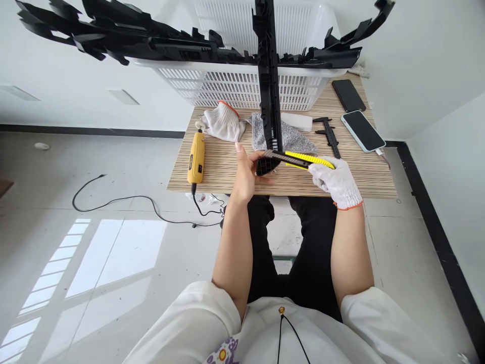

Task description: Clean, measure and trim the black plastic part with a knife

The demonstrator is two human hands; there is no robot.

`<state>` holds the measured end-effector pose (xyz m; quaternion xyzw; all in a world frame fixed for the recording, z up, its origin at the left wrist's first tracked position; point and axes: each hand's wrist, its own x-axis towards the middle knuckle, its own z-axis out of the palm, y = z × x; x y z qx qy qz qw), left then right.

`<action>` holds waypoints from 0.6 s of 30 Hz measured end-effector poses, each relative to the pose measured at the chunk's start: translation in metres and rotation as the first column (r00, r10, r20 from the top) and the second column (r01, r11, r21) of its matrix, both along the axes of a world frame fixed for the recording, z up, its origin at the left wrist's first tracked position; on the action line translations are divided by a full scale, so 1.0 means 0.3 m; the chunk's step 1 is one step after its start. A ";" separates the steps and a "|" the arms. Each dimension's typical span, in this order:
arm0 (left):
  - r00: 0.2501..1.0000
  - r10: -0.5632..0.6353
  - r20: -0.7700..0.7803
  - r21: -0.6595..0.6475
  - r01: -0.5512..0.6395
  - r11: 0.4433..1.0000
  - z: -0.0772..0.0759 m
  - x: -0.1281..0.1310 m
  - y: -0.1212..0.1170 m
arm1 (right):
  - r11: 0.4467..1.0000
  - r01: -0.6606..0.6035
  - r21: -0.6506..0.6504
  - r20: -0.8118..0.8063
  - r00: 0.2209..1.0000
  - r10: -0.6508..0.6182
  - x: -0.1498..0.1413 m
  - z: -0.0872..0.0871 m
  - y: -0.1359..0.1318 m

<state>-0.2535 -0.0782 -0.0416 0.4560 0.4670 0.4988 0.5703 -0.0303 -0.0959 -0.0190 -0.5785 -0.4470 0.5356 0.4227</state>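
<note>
A long black plastic trim piece (268, 86) stretches away from me over the table, its far end by the white basket. My bare left hand (246, 169) is closed around its near end, with the thumb raised on the left side. In a white work glove, my right hand (335, 178) grips a yellow-and-black utility knife (303, 159). The knife's blade is extended and lies across the trim's near end, close to my left fingers. Whether the edge touches the plastic, I cannot tell.
Several black trim parts (166, 49) lie across the white basket (223, 83). A yellow rotary tool (196, 157), a glove (223, 123), a grey cloth (297, 139), a white bottle (297, 122), calipers (329, 136) and two phones (348, 95) lie on the wooden table (223, 179).
</note>
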 end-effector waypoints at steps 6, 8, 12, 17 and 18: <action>1.000 0.008 -0.007 -0.032 -0.008 0.999 0.005 0.001 0.000 | 1.000 0.014 -0.003 0.022 1.000 -0.014 -0.006 -0.001 0.002; 1.000 0.016 -0.023 -0.029 -0.017 0.999 0.005 0.000 0.000 | 1.000 0.031 0.001 0.022 0.999 -0.031 -0.010 0.001 0.002; 0.999 -0.003 -0.052 -0.007 0.002 1.000 0.001 -0.003 0.000 | 1.000 0.027 0.015 0.027 0.999 -0.027 -0.012 0.000 0.003; 1.000 0.015 -0.026 0.004 -0.015 1.000 -0.002 -0.006 0.000 | 1.000 0.025 0.010 0.025 0.999 -0.026 -0.010 0.003 0.000; 1.000 0.016 -0.024 0.008 -0.016 1.000 -0.002 -0.007 0.000 | 1.000 0.026 0.008 0.024 0.999 -0.026 -0.010 0.004 0.000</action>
